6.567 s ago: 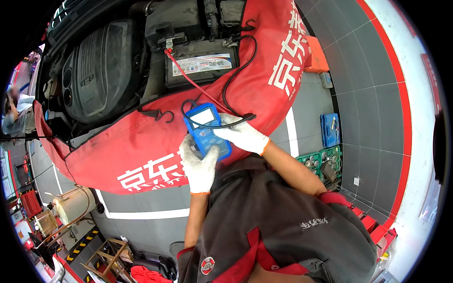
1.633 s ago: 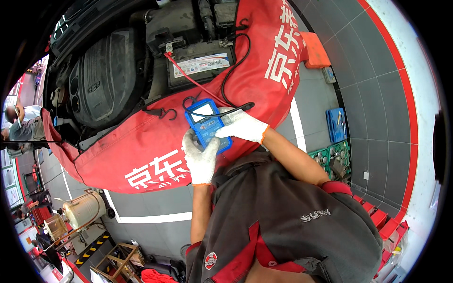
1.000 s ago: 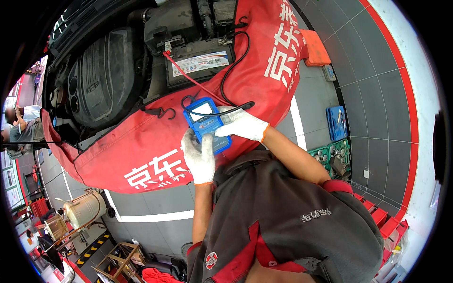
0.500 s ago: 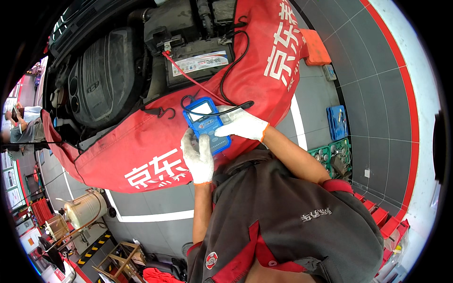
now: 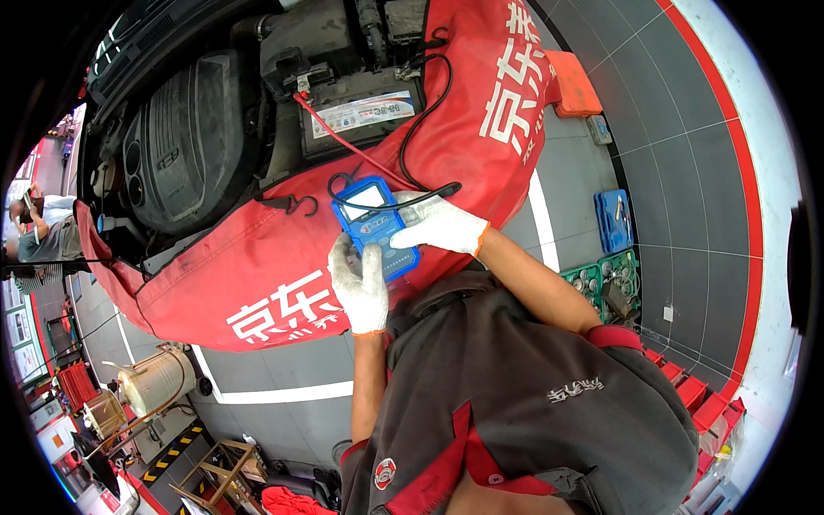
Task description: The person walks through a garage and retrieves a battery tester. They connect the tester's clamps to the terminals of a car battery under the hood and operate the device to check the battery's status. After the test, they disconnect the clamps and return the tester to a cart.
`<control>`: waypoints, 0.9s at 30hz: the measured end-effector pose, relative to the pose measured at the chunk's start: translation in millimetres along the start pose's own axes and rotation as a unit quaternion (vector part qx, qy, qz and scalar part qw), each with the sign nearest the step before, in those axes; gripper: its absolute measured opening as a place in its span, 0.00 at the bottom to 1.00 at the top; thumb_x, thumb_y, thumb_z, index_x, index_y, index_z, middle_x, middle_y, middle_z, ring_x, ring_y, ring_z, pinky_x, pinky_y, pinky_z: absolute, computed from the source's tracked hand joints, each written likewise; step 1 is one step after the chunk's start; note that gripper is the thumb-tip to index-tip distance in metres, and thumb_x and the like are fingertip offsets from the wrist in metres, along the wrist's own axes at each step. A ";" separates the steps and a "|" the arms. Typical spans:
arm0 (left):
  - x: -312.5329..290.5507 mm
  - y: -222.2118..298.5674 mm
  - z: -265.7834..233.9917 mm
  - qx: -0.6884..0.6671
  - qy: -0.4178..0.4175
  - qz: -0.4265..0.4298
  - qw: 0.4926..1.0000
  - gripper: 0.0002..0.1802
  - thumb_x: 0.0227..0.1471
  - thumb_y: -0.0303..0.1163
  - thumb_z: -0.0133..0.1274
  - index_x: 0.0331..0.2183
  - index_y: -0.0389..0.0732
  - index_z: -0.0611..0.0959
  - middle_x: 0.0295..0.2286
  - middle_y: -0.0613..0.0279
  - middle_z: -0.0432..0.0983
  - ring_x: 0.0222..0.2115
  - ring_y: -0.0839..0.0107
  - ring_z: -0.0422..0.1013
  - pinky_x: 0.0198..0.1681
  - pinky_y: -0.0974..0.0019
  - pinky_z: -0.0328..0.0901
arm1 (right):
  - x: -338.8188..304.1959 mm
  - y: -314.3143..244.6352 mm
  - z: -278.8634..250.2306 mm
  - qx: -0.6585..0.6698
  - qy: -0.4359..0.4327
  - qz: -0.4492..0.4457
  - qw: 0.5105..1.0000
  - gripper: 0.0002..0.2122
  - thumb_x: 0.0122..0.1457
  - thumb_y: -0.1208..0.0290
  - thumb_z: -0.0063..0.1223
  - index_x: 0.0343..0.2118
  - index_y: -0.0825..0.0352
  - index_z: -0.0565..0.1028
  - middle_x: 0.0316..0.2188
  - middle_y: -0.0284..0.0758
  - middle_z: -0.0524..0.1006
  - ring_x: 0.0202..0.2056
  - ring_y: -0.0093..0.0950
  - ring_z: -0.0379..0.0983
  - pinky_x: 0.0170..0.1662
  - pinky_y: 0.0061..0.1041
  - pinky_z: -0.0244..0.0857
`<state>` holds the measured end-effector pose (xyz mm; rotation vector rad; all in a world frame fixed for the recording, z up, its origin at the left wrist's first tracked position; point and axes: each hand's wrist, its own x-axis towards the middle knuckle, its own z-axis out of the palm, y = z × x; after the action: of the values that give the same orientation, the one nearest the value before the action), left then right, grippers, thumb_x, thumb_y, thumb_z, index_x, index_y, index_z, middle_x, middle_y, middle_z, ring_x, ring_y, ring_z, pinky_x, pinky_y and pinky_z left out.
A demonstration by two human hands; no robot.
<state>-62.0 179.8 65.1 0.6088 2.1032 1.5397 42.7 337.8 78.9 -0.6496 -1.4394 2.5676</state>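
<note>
A blue handheld battery tester [image 5: 372, 225] with a pale lit screen is held between my two white-gloved hands, above a red fender cover [image 5: 223, 283]. My left hand [image 5: 360, 287] grips its lower left side, thumb on the front. From the right, my right hand [image 5: 439, 225] holds the other edge, with its thumb over the buttons. A black cable [image 5: 448, 94] loops across the top of the tester. A red lead [image 5: 343, 142] runs up to one terminal of the car battery [image 5: 365, 107], while the black cable reaches toward the other terminal.
The open engine bay holds a dark engine cover [image 5: 184, 142] at left. At right on the floor lie an orange-red case [image 5: 575, 84], a blue tool case [image 5: 613, 221] and a green tool case [image 5: 620, 279]. A cream tank [image 5: 159, 378] stands lower left; other people are at far left.
My hands and the tester stay almost still. At far left, a person has shifted slightly.
</note>
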 end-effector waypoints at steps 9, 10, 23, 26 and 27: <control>-0.5 2.1 0.9 -0.011 0.002 0.007 1.000 0.30 0.52 0.38 0.58 0.52 0.29 0.73 0.43 0.50 0.74 0.45 0.63 0.68 0.53 0.61 0.60 | 2.4 5.6 -3.3 0.011 -0.002 -0.003 1.000 0.29 0.49 0.82 0.60 0.56 0.71 0.65 0.45 0.36 0.79 0.46 0.24 0.75 0.49 0.24 0.70; -0.5 1.9 0.9 -0.011 0.002 0.007 1.000 0.30 0.52 0.38 0.58 0.52 0.29 0.73 0.43 0.50 0.74 0.44 0.63 0.68 0.53 0.61 0.60 | 1.7 4.3 -2.7 0.009 -0.001 -0.002 1.000 0.29 0.49 0.82 0.60 0.56 0.71 0.65 0.45 0.36 0.79 0.46 0.24 0.75 0.49 0.24 0.70; 0.4 -4.3 0.4 -0.010 0.004 0.001 1.000 0.30 0.52 0.38 0.58 0.52 0.28 0.73 0.44 0.49 0.74 0.45 0.62 0.69 0.53 0.61 0.60 | 1.1 8.3 -3.2 0.032 -0.010 -0.010 0.999 0.27 0.49 0.81 0.61 0.54 0.72 0.68 0.45 0.34 0.78 0.45 0.21 0.73 0.48 0.23 0.69; 0.1 -5.5 0.4 -0.022 0.006 -0.005 1.000 0.30 0.52 0.38 0.58 0.52 0.28 0.73 0.44 0.49 0.74 0.45 0.62 0.69 0.53 0.62 0.60 | 1.2 10.0 -4.0 0.024 -0.006 -0.014 1.000 0.27 0.50 0.81 0.62 0.55 0.72 0.68 0.45 0.34 0.78 0.45 0.21 0.73 0.49 0.23 0.69; -0.2 -5.0 0.9 -0.028 0.007 -0.008 1.000 0.30 0.52 0.37 0.58 0.52 0.28 0.73 0.44 0.49 0.74 0.45 0.63 0.69 0.53 0.62 0.60 | 1.4 9.0 -2.2 0.024 -0.001 -0.016 1.000 0.27 0.50 0.81 0.62 0.55 0.72 0.68 0.46 0.34 0.78 0.45 0.21 0.73 0.49 0.23 0.69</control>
<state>-61.7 179.0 60.0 0.5618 2.0626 1.5915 43.3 335.0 69.9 -0.6120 -1.3740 2.5706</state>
